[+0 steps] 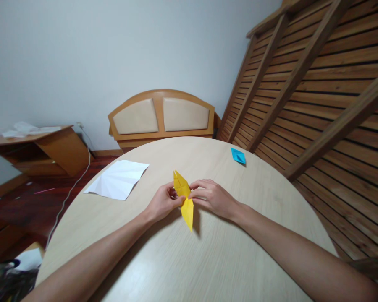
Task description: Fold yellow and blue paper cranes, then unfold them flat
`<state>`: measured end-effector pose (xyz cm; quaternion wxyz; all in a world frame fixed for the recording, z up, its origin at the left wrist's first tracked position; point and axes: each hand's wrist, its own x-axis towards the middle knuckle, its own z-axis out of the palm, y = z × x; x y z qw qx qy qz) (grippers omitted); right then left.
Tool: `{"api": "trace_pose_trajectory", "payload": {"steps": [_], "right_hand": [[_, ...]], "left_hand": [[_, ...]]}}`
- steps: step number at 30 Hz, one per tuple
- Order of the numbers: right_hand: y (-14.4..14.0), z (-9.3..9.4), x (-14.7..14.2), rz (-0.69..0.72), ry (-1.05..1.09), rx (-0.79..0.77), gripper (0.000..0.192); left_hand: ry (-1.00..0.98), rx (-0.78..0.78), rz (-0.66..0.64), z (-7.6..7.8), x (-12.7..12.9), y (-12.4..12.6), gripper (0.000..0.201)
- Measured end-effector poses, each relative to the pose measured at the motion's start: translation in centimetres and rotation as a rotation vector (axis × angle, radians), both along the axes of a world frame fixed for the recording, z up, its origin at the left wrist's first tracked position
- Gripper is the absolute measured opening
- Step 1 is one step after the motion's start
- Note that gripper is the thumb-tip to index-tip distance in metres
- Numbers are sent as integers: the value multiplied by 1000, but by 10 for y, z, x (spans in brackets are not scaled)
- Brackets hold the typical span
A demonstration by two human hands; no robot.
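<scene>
A folded yellow paper (pixel 187 214), long and pointed at both ends, is held between my hands just above the table. My left hand (pixel 164 202) grips its left side, with the thumb on the front face and the fingers partly hidden behind it. From the other side, my right hand (pixel 211 196) pinches the paper's right edge near the middle, fingers bent together. The paper's split upper tip points away from me, and its lower tip points toward me.
The round light-wood table (pixel 258 201) carries a creased white paper sheet (pixel 118 180) at left and a small folded blue paper (pixel 238 156) at back right. Beyond stand a headboard (pixel 160 100), a low cabinet (pixel 64 151) and a slatted wooden frame (pixel 302 96). A cable (pixel 71 193) trails along the floor.
</scene>
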<state>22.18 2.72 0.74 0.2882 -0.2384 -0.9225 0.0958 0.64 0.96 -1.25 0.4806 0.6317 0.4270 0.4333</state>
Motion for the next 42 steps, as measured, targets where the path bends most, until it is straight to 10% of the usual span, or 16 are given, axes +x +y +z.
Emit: {"api": "trace_pose_trajectory", "payload": {"steps": [15, 26, 36, 42], "right_hand": [[2, 1, 0, -43, 233, -155, 19], [-6, 4, -6, -166, 351, -357, 5], [-5, -4, -13, -151, 522, -667, 43], [-5, -4, -16, -80, 493, -768, 21]], "left_hand": [[-47, 78, -71, 2, 0, -7, 45], [-142, 42, -81, 4, 0, -5, 25], [-67, 12, -49, 3, -1, -4, 35], [-23, 24, -101, 4, -1, -4, 42]]}}
